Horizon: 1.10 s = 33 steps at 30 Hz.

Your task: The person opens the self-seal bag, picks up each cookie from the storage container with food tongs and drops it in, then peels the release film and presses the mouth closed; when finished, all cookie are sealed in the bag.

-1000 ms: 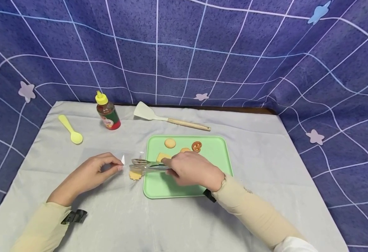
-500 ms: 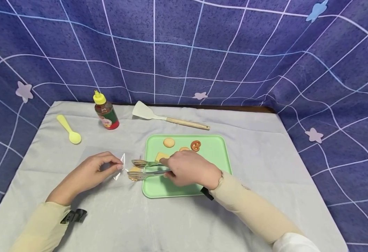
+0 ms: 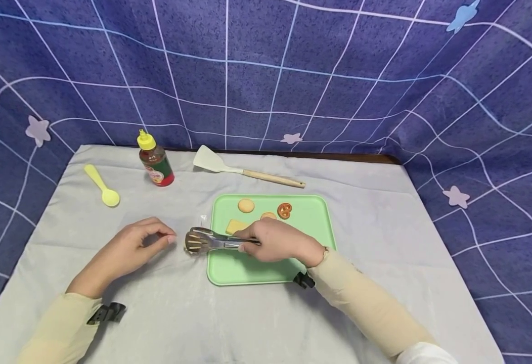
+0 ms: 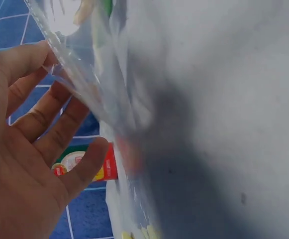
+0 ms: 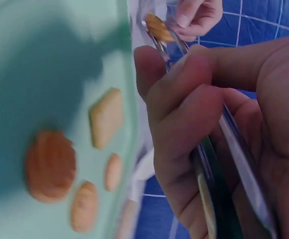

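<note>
In the head view my right hand (image 3: 277,240) grips metal tongs (image 3: 220,241) across the left edge of a green tray (image 3: 238,275). Between the tong tips, a ridged golden cookie (image 5: 157,27) shows in the right wrist view. My left hand (image 3: 138,245) is just left of the tong tips. It pinches the edge of a clear plastic bag (image 4: 87,69) at its fingertips; the bag is barely visible from the head. On the tray lie a square cracker (image 3: 236,226), a round cookie (image 3: 246,206), a pretzel (image 3: 284,211) and a cookie partly hidden by my right hand.
Behind the tray lies a white spatula (image 3: 211,160) with a wooden handle. A sauce bottle (image 3: 158,164) with a yellow cap stands at the back left, beside a yellow spoon (image 3: 102,185). A blue gridded curtain (image 3: 248,76) hangs behind the table.
The tongs spread around the cookie left of the tray, then came together on it; the cookie is now between their tips. My left hand stays nearly still.
</note>
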Each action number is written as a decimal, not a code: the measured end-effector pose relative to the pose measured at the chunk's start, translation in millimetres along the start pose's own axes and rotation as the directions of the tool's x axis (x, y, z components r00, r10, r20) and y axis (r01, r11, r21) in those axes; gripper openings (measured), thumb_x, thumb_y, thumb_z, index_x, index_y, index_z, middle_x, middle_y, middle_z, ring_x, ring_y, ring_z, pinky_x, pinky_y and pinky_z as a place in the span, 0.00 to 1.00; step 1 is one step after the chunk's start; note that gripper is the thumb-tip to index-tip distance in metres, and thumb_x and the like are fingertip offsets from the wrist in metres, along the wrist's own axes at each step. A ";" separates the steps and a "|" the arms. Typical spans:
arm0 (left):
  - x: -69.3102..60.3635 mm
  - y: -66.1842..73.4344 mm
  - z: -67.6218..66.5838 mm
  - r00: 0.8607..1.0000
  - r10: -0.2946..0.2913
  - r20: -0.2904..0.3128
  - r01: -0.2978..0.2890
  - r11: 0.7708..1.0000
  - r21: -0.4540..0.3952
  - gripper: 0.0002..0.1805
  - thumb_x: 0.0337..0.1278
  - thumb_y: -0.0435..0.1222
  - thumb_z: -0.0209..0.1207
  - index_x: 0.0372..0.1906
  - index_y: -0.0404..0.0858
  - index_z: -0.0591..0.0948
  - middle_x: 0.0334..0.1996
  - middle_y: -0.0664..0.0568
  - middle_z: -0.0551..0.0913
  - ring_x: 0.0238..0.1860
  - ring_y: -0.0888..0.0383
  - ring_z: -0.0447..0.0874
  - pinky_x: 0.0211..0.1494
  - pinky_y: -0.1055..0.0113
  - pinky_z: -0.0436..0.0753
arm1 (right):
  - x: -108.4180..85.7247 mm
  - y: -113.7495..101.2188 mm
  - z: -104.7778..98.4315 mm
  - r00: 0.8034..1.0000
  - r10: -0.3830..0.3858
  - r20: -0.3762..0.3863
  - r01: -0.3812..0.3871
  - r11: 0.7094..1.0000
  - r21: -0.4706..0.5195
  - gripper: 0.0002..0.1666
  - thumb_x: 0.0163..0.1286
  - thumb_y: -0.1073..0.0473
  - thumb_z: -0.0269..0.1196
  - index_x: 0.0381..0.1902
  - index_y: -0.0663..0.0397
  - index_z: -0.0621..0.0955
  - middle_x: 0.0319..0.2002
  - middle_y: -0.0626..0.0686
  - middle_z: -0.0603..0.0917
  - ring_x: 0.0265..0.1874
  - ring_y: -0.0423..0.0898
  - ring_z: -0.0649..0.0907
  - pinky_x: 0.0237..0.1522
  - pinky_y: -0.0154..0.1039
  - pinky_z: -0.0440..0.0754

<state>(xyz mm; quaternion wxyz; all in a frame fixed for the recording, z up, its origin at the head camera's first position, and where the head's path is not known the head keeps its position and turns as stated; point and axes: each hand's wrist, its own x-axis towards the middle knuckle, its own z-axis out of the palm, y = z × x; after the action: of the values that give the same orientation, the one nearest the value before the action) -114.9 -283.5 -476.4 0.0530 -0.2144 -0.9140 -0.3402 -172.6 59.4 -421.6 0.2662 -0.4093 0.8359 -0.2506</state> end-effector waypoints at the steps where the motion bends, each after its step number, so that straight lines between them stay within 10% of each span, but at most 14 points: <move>1: 0.2 0.9 0.2 1.000 0.008 -0.007 -0.008 1.000 0.001 0.04 0.64 0.36 0.69 0.40 0.50 0.87 0.38 0.70 0.82 0.40 0.67 0.80 0.46 0.68 0.78 | 0.3 2.7 1.8 1.000 0.024 0.009 -0.025 0.996 0.080 0.21 0.79 0.54 0.59 0.65 0.54 0.80 0.23 0.46 0.83 0.09 0.35 0.64 0.16 0.32 0.65; 8: 2.8 9.2 -0.2 0.999 0.033 -0.004 -0.033 0.999 -0.039 0.06 0.64 0.35 0.69 0.40 0.50 0.87 0.39 0.68 0.81 0.40 0.66 0.80 0.46 0.67 0.77 | 9.4 10.3 11.1 0.987 0.142 0.071 -0.158 0.916 0.369 0.20 0.80 0.53 0.58 0.63 0.54 0.82 0.31 0.53 0.88 0.09 0.43 0.72 0.17 0.34 0.71; 18: 6.1 13.5 0.0 0.994 0.083 -0.066 -0.085 0.996 -0.030 0.09 0.60 0.30 0.71 0.37 0.48 0.86 0.41 0.66 0.80 0.44 0.66 0.79 0.50 0.76 0.72 | 23.2 -7.5 10.6 0.995 0.069 0.066 -0.080 0.982 0.172 0.17 0.81 0.50 0.55 0.52 0.53 0.86 0.31 0.49 0.87 0.10 0.40 0.73 0.16 0.34 0.68; 23: 4.9 12.9 -1.6 0.992 0.081 -0.095 -0.082 0.997 -0.002 0.10 0.58 0.30 0.72 0.37 0.49 0.86 0.43 0.65 0.79 0.47 0.65 0.78 0.50 0.76 0.73 | 12.8 -13.5 7.8 0.997 0.082 0.012 -0.082 0.997 0.000 0.23 0.79 0.46 0.56 0.63 0.49 0.83 0.53 0.47 0.86 0.10 0.36 0.63 0.20 0.34 0.69; 28: 1.6 10.9 -2.2 0.994 0.051 -0.095 -0.051 0.999 -0.002 0.09 0.58 0.29 0.72 0.37 0.47 0.87 0.43 0.66 0.79 0.46 0.65 0.79 0.47 0.72 0.75 | -9.1 -6.8 -1.2 0.997 0.054 -0.051 -0.057 0.997 -0.057 0.26 0.78 0.46 0.58 0.68 0.49 0.78 0.33 0.50 0.86 0.11 0.35 0.62 0.20 0.35 0.68; 33: 0.0 7.1 0.3 0.995 0.048 -0.083 -0.049 0.999 -0.010 0.08 0.59 0.31 0.71 0.37 0.47 0.87 0.41 0.67 0.80 0.45 0.65 0.80 0.52 0.78 0.71 | -43.2 17.6 -10.5 0.985 0.029 -0.171 -0.044 0.995 -0.084 0.29 0.75 0.44 0.62 0.70 0.44 0.77 0.34 0.42 0.85 0.18 0.35 0.69 0.30 0.36 0.75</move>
<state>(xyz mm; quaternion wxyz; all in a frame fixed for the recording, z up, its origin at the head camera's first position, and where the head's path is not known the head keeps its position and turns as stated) -111.9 -278.5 -472.4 0.0977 -0.2227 -0.9035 -0.3530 -166.5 106.3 -414.7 0.1804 -0.3824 0.8731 -0.2428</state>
